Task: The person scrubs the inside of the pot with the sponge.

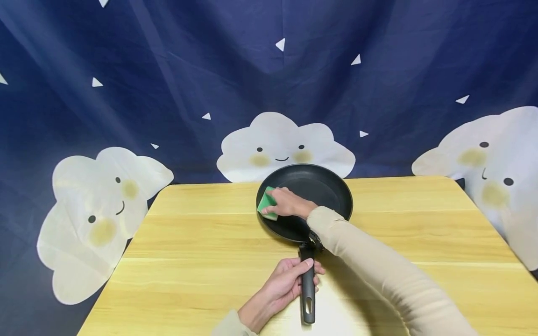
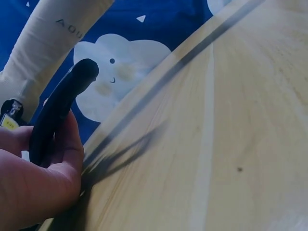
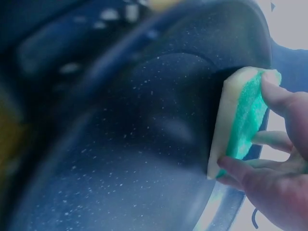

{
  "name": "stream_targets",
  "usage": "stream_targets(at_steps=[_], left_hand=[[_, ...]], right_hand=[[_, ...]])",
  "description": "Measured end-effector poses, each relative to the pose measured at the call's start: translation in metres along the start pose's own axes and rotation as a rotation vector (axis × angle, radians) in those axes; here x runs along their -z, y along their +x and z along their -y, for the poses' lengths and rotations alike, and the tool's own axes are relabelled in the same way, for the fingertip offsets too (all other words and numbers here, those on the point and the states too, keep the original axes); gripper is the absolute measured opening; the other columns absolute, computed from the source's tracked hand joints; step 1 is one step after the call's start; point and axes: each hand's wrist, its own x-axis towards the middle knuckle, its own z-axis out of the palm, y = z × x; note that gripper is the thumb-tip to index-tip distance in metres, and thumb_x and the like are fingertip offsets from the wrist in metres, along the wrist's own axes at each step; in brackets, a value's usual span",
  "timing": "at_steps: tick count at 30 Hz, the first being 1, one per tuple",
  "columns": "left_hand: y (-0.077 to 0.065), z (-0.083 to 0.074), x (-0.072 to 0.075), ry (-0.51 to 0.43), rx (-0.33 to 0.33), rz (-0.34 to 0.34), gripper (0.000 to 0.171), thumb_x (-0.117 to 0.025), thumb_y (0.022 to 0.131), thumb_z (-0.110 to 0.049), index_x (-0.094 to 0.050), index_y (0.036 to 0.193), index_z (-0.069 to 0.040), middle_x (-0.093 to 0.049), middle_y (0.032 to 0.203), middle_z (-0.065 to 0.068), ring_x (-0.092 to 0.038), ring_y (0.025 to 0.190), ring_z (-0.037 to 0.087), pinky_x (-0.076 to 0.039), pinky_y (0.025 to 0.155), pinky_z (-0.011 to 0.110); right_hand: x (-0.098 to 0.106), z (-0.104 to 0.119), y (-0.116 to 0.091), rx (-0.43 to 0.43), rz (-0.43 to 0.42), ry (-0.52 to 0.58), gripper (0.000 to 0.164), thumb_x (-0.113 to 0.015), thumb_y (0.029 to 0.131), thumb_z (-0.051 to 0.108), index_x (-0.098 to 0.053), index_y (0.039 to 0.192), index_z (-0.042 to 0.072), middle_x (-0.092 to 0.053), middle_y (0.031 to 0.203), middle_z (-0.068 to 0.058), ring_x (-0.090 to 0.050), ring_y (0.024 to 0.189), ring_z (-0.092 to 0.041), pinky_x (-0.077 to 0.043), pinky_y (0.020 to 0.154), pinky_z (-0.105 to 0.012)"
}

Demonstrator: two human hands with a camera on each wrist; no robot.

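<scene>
A black frying pan (image 1: pixel 321 186) is tilted up above the table, its inside facing me. My left hand (image 1: pixel 286 284) grips its black handle (image 1: pixel 308 303), thumb lying along the top. In the left wrist view the same handle (image 2: pixel 62 106) rises out of the curled fingers. With my right hand (image 1: pixel 287 201) I hold a sponge (image 1: pixel 267 201) with a green scouring side against the pan's left inner wall. The right wrist view shows the sponge's (image 3: pixel 226 120) pale side turned to the pan, fingers and thumb about its edges. Small pale specks dot the pan's dark surface.
A light wooden table (image 1: pixel 189 261) lies under both hands. Behind it hangs a dark blue curtain (image 1: pixel 189 60) printed with white clouds and triangles. My right forearm (image 1: pixel 386 275) crosses over the table from the lower right.
</scene>
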Motion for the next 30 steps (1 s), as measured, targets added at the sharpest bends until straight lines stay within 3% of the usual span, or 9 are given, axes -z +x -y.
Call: stream_targets(at_steps=[5,10,13,17,22,30], left_hand=[[0.0,-0.001,0.001,-0.002,-0.005,-0.006,0.032,-0.051,0.098,-0.016,-0.054,0.113,0.013,-0.065,0.103,0.013,-0.062,0.078,0.011,-0.055,0.074,0.026],[-0.001,0.0,0.001,0.031,-0.013,-0.02,0.031,-0.052,0.098,-0.017,-0.056,0.112,0.011,-0.067,0.102,0.012,-0.063,0.077,0.01,-0.056,0.072,0.026],[-0.001,0.001,0.0,0.044,-0.002,-0.031,0.031,-0.053,0.097,-0.018,-0.058,0.11,0.009,-0.068,0.103,0.012,-0.064,0.077,0.01,-0.056,0.072,0.026],[0.0,0.003,-0.001,0.049,0.008,-0.034,0.033,-0.055,0.096,-0.02,-0.059,0.11,0.01,-0.067,0.104,0.015,-0.065,0.076,0.011,-0.056,0.072,0.027],[-0.001,0.003,-0.001,0.027,0.022,-0.047,0.034,-0.055,0.096,-0.019,-0.058,0.112,0.01,-0.065,0.11,0.021,-0.067,0.078,0.016,-0.056,0.073,0.031],[-0.002,0.0,-0.014,-0.146,0.044,-0.089,0.03,-0.049,0.099,-0.014,-0.051,0.116,0.011,-0.061,0.102,0.014,-0.061,0.086,0.019,-0.048,0.092,0.044]], right_hand=[[0.0,0.002,0.015,-0.05,-0.052,-0.021,0.037,-0.064,0.09,0.036,-0.058,0.105,0.003,-0.05,0.084,-0.005,-0.047,0.079,-0.021,-0.043,0.066,-0.029],[-0.002,0.001,0.029,-0.103,-0.144,-0.113,0.034,-0.062,0.092,0.035,-0.058,0.09,0.002,-0.056,0.085,-0.011,-0.05,0.088,-0.03,-0.043,0.083,-0.041],[-0.003,-0.003,0.036,-0.172,-0.149,-0.223,0.049,-0.059,0.093,0.038,-0.058,0.11,-0.008,-0.059,0.107,-0.025,-0.049,0.105,-0.045,-0.04,0.095,-0.051],[-0.001,-0.01,0.042,-0.259,-0.117,-0.354,0.069,-0.056,0.095,0.04,-0.038,0.136,-0.013,-0.041,0.13,-0.042,-0.037,0.12,-0.058,-0.037,0.1,-0.057],[0.002,-0.016,0.045,-0.275,-0.063,-0.428,0.071,-0.055,0.095,0.041,-0.036,0.138,-0.013,-0.033,0.132,-0.046,-0.035,0.12,-0.061,-0.036,0.101,-0.056],[0.015,-0.027,0.037,-0.282,-0.011,-0.478,0.068,-0.051,0.097,0.039,-0.034,0.14,-0.011,-0.028,0.136,-0.045,-0.031,0.122,-0.061,-0.035,0.103,-0.055]])
